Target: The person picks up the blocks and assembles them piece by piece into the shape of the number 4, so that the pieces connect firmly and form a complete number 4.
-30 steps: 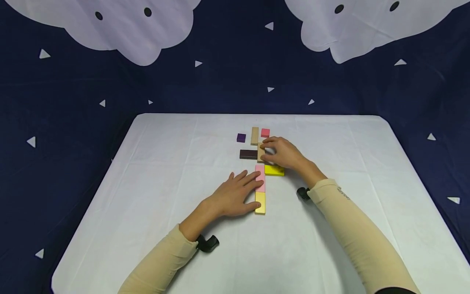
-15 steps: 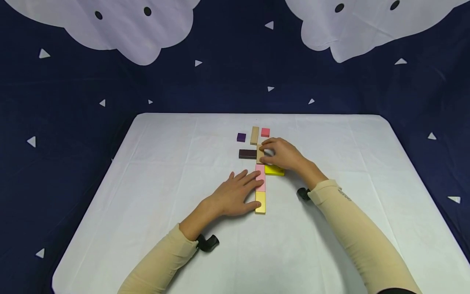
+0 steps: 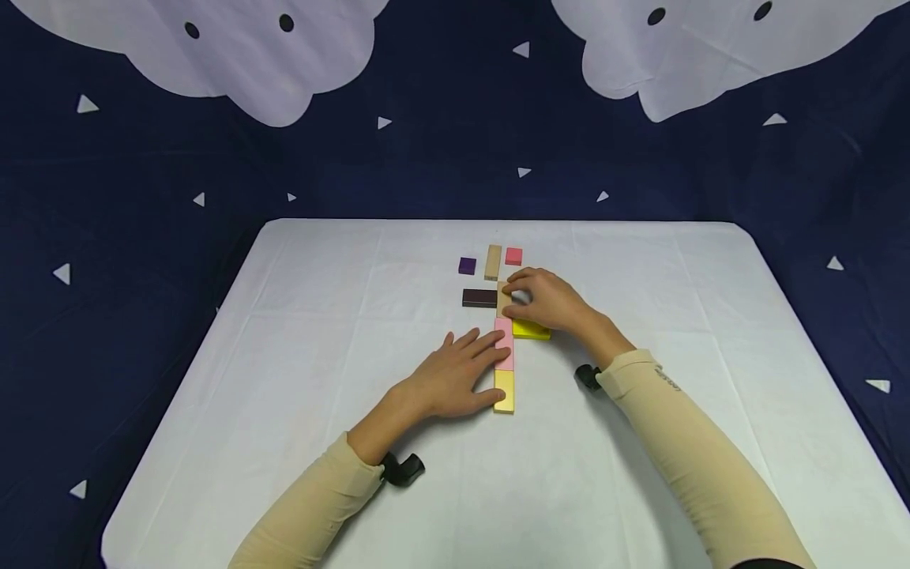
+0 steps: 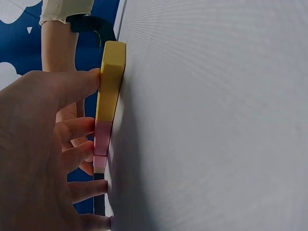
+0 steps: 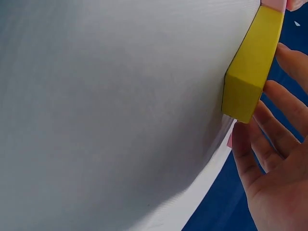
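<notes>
White cloth-covered table (image 3: 284, 379), both hands on a block row.
Left hand (image 3: 448, 379): fingers spread, resting on pink oblong block (image 3: 505, 365) and pale-yellow rectangular block (image 3: 505, 382), no grip. Right hand (image 3: 550, 300): half-curled, thumb and fingertips pinching tan wood-look block (image 3: 504, 299), end to end with pink. Small purple block (image 3: 467, 266) sits apart.

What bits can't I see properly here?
Head view: part of the nearer tan block, hidden by the right grip.
Head view: part of the long pink block, hidden by the left grip.
Head view: writing on right sleeve, too tiny to read.
Left wrist view: part of the left grip, past the picture's edge.
</notes>
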{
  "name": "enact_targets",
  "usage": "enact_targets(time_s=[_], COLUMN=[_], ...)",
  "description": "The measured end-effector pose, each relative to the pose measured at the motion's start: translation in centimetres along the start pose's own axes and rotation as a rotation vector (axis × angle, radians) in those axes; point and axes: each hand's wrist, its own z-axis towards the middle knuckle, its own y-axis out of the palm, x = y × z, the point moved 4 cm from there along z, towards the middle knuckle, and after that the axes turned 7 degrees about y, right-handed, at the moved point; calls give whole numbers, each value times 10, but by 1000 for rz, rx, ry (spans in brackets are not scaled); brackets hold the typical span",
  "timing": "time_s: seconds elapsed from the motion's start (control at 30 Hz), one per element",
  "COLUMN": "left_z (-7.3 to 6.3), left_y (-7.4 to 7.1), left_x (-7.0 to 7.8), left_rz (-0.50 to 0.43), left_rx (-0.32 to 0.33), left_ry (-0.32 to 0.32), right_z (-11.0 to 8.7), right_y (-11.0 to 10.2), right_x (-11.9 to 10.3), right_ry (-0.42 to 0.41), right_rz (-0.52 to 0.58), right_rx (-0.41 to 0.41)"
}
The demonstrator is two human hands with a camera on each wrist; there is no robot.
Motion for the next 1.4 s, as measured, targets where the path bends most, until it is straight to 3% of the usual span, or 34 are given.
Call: enact_targets(time_s=[0.4, 0.57, 1.0, 1.4], left_z=[-4, -3, -3, -2], left_y=[3, 3, 1, 2], left_x=[-3, -3, -2, 0], left_rz=[-16, -15, -26, -28], left_rx=[7, 6, 9, -9], left_ry=[-9, -5, -5, -6], right_z=[-4, -10, -43, -67], right_y=[-3, -6, -8, 2], right_x=[-1, -3, -19, -29], right_ry=[-45, -53, -192, -226], right_rz=[21, -26, -168, -217], right_rx=[72, 68, 59, -71])
